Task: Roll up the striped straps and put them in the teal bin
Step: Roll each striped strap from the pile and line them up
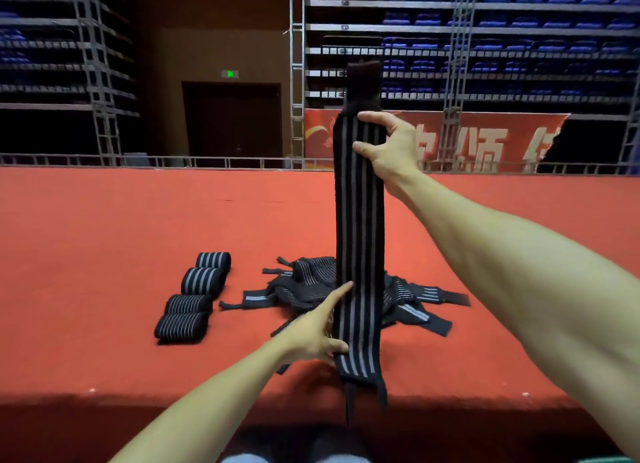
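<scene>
- Right-hand fingers (372, 116): one finger and the thumb lie across the front of the striped strap (360, 237) near its upper end, clamped on it. The other fingers are hidden behind the cloth.
- Left-hand fingers (341, 289): the forefinger stretches up along the strap's left edge, and the thumb presses on the front lower down, pinching it. The remaining fingers are out of sight behind.
- The right hand (391, 150) is raised high and the left hand (317, 331) is low, with the strap pulled straight and upright between them, in the air above the red surface (104, 254).
- The strap is black with four grey stripes down its length. It has a plain dark end above the right hand and thin dark tails hanging below the left.
- Behind it, a loose pile of straps (304, 282) lies tangled on the surface, partly covered by the held strap, so their number cannot be told.
- Left of the pile are four rolled straps (202, 282) in a row, touching one another.
- A thin teal sliver (609, 460) shows at the bottom right edge, cut off and too little to identify.
- Beyond are a red banner (485, 143), partly hidden by the hand, and dim tiers of blue seats (519, 22).
</scene>
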The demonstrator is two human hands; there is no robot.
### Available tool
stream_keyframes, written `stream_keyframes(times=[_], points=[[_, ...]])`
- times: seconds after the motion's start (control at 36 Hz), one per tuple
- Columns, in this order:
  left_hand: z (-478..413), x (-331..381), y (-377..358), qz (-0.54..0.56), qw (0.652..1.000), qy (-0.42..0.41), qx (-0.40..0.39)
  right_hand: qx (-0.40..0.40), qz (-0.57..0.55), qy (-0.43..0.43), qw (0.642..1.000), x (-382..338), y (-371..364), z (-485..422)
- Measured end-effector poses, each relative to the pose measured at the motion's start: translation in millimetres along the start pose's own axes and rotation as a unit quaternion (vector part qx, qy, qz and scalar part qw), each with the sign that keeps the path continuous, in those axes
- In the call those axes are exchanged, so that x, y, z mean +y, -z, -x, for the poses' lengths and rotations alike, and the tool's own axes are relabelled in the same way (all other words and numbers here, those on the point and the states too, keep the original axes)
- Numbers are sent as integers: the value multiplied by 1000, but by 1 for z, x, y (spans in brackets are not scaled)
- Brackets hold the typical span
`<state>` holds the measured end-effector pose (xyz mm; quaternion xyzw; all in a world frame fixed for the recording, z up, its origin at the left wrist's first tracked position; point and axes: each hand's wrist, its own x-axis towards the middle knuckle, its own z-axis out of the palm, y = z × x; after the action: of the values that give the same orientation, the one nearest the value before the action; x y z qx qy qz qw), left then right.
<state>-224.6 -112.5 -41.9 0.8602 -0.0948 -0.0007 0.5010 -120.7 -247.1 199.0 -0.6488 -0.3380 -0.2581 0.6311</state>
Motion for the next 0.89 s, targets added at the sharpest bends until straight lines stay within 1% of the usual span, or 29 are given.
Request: stream_keyframes(times=[0.11,0.19,0.25,0.33,0.42,0.47,0.53,0.58,0.64,0.69,0.75,0.81,0.89], points=[[-9,-27,-7,-122,992,14,30,-10,5,-31,999,35,-13,16],[-16,-32,-5,-194,980,7,42,-12,5,-43,999,54,-19,23],[-19,-30,-3,-249,968,11,19,-10,6,-54,998,66,-23,25],[-25,-27,-1,-335,941,33,-24,-3,9,-67,998,83,-25,29],[-30,-23,1,-363,928,55,-62,1,4,-74,997,93,-26,37],[-32,-17,5,-376,924,39,-63,-3,3,-78,997,100,-26,44],[-38,-12,14,-356,935,-2,-11,-11,3,-85,996,108,-27,51],[-48,-8,27,-299,949,-34,95,-19,0,-89,996,118,-27,60],[-61,-5,43,-204,954,-51,212,-28,2,-85,996,129,-28,68],[-76,0,56,-84,950,-64,293,-43,0,-88,995,140,-29,77],[-91,8,67,5,943,-86,323,-52,-9,-99,994,153,-32,88],[-108,13,73,60,937,-117,325,-58,-28,-110,992,169,-36,97],[-133,16,81,76,942,-138,297,-65,-43,-123,989,193,-40,106]])
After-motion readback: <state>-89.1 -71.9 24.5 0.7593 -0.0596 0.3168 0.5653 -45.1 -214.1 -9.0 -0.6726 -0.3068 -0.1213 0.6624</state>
